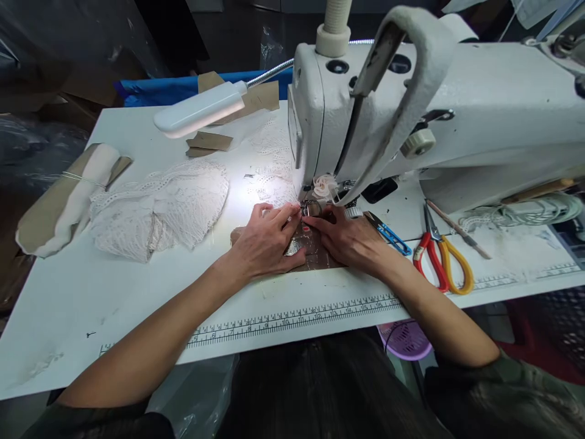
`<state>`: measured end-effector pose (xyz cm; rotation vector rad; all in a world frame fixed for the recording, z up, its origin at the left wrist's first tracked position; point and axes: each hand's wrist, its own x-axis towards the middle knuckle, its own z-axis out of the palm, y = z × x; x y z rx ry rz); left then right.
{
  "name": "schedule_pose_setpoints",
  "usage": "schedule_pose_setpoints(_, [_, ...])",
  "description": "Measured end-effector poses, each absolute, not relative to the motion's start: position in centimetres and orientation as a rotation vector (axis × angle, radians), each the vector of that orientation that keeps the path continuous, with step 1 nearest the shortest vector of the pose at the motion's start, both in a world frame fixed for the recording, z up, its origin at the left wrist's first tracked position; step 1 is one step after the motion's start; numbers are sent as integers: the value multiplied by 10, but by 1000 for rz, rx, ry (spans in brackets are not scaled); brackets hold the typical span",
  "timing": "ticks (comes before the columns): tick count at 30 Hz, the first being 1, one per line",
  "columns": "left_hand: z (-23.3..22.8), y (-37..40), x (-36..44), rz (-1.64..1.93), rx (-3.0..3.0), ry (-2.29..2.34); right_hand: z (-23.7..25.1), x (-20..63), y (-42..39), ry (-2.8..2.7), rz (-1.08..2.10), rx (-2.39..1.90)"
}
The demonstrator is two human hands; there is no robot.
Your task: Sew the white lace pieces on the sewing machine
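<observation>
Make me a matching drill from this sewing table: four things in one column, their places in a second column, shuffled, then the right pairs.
Things
1. scissors
2. lace pieces
3. brown piece
4. lamp

Places
A. under the left hand and right hand, at the needle
B. on the table, to the right of the right hand
C. on a bendy neck above the table
D. heaped to the left of the left hand

Pairs: 1-B, 2-D, 3-A, 4-C
</observation>
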<state>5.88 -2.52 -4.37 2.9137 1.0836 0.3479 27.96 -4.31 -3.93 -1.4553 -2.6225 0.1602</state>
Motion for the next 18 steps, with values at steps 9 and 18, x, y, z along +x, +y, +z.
schedule_pose_setpoints(9, [-47, -23, 58, 468, 2884, 1119, -41, 297, -23, -2107, 730, -1493])
schedule_pose_setpoints(18, [-49, -21, 57, 450, 2813, 1120, -53, 289, -48, -2115, 538, -1418])
